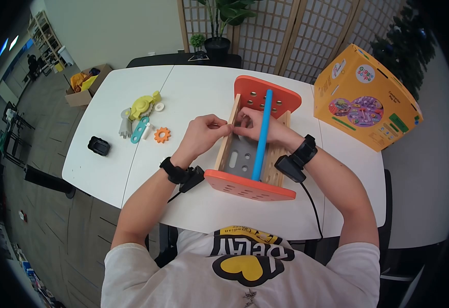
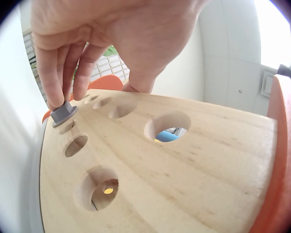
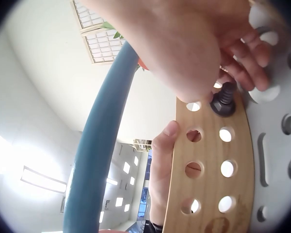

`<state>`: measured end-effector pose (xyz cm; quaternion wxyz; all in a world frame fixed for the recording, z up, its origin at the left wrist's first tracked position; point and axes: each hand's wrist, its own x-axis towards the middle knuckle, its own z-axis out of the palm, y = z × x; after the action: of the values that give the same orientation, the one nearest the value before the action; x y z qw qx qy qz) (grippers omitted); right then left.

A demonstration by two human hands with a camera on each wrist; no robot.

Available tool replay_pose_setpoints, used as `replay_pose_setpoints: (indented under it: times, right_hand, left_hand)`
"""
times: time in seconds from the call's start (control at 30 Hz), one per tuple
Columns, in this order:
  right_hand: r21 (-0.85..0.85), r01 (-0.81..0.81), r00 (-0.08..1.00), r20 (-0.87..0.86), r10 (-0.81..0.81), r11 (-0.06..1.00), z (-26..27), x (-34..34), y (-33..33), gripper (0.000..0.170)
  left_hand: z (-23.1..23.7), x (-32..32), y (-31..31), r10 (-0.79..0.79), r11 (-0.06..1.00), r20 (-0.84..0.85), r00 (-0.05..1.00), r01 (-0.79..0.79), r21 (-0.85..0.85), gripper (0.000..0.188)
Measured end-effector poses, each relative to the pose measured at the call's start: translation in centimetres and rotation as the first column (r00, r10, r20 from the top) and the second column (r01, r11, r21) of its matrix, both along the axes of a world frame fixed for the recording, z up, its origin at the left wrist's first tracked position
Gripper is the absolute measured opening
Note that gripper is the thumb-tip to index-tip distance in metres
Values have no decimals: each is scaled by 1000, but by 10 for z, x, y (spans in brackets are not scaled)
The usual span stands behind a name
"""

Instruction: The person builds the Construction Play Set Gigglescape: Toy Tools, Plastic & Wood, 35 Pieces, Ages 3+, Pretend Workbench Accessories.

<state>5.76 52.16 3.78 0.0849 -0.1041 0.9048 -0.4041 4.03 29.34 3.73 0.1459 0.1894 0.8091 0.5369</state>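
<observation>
A toy workbench has red-orange end panels [image 1: 250,186], perforated wooden sides [image 2: 199,160], a blue bar [image 1: 263,136] and a grey tray [image 1: 241,149]. My left hand [image 1: 202,134] is at the left wooden side, its thumb [image 3: 170,129] over the top edge. On the outer face, its fingertips pinch a grey hex bolt head [image 2: 64,114]. Reaching under the blue bar, my right hand [image 1: 258,124] works at the inner face. There a dark threaded bolt end [image 3: 227,92] with a hex flange [image 3: 222,108] sticks out, and the right fingers curl at its tip, partly hidden by the palm.
Left on the white table [image 1: 101,169] lie a yellow-green toy piece [image 1: 143,106], a grey piece [image 1: 125,124], a teal strip [image 1: 139,130], an orange gear [image 1: 162,135] and a black case [image 1: 99,146]. A yellow-orange box [image 1: 365,97] stands at the right.
</observation>
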Motion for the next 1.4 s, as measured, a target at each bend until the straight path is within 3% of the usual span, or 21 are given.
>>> replay_pose_setpoints:
  times: [0.13,0.33,0.43,0.83,0.93,1.03,1.13,1.23,1.3,1.4]
  right_hand:
    - [33,-93,986,-137,97,995,-3,-5,2,36]
    - [118,-51,998,35,47,992,3,-9,1,31]
    - [51,-45,989,142,38,998,0,-9,-3,29]
    - [209,-108,985,156,76,972,12,-6,-7,32]
    - [309,-175,981,137,138,935,21,-4,-1,37]
    - [305,-158,986,106,131,939,34,7,11,38]
    - [356,-197,963,-105,249,913,32,18,29,38]
    - [425,-264,962,54,266,866,63,29,43,38]
    - [332,-196,976,-24,216,923,96,44,46,36]
    - [185,15,976,-217,26,983,103,47,65,36]
  left_hand:
    - [1,1,0,3,1000,5,1000,-3,-15,38]
    - [-3,0,-1,6,1000,16,1000,-6,-1,37]
    - [-3,0,-1,7,1000,13,1000,-7,-8,35]
    - [-12,-2,-2,-2,998,-14,1000,3,64,34]
    - [-8,-2,-4,-29,998,3,1000,29,58,35]
    - [-5,0,-6,-55,997,27,998,53,63,36]
    - [0,1,-7,-68,997,32,997,67,26,38]
    - [7,9,-10,-46,998,-17,999,46,35,41]
    - [8,16,-14,-7,993,-67,998,15,118,40]
    - [24,27,-26,-167,931,-229,959,230,284,35]
